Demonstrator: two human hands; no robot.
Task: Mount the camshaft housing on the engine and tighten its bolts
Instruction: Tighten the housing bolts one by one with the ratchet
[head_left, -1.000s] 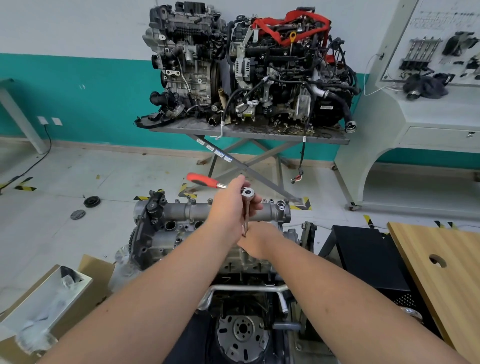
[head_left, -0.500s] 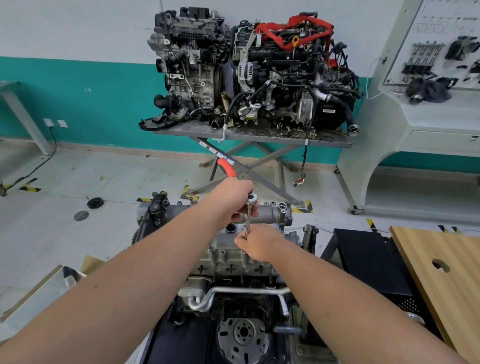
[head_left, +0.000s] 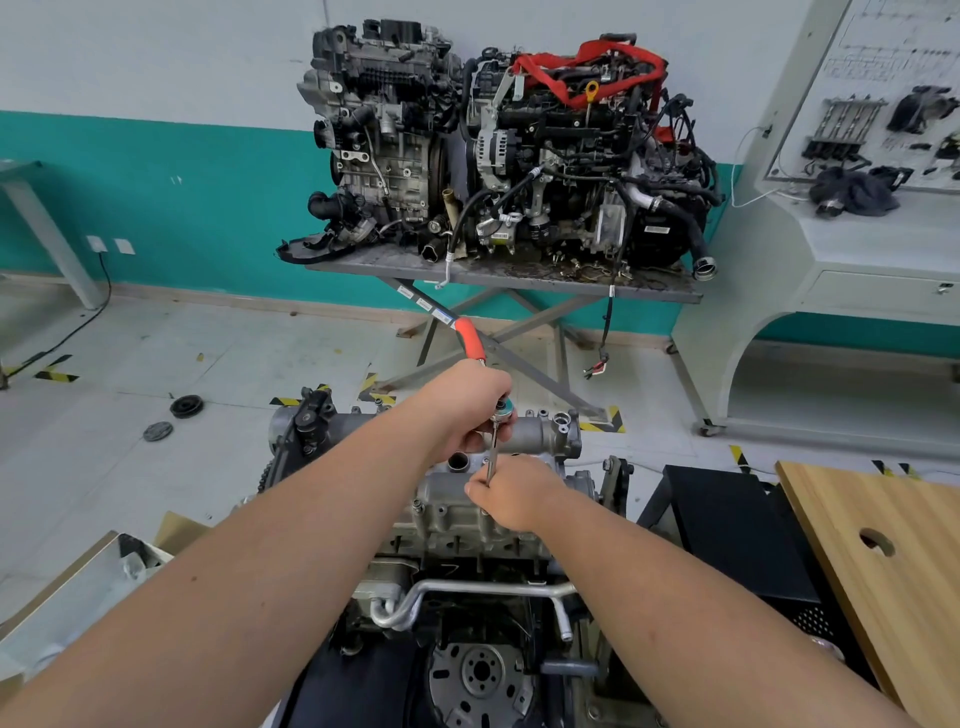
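Since the earlier frames the ratchet wrench (head_left: 491, 413) handle swings from pointing far-left to pointing almost straight away, its red grip (head_left: 469, 339) now rising beyond the knuckles; both hands stay at the same spot on the engine. Camshaft housing (head_left: 540, 434) sits on top of the engine (head_left: 457, 519), centre of view, near the person; its silvery tube-shaped body runs left to right along the far upper edge of the block. Left hand (head_left: 467, 410) grips the wrench just behind the ratchet head, fingers curled around the handle. A thin extension bar (head_left: 492, 457) drops from the head down to the housing top. Right hand (head_left: 511, 493) pinches the lower end of that bar, fingers closed on it; the socket and bolt beneath are hidden by the hand. A bent metal pipe (head_left: 483, 590) crosses the near face of the engine, and a flywheel disc (head_left: 480, 675) shows below it. To the right, near, a black stand (head_left: 727, 530) and a wooden board with a round hole (head_left: 883, 561). To the left, near, a cardboard box with a shiny tray (head_left: 67, 587). On the floor far left lie two dark round discs (head_left: 186, 406). Further back, two assembled engines (head_left: 498, 150) rest on a grey scissor-leg table (head_left: 498, 283) against a teal and white wall. Far right, a pale training console (head_left: 857, 228) carries mounted parts on its panel.
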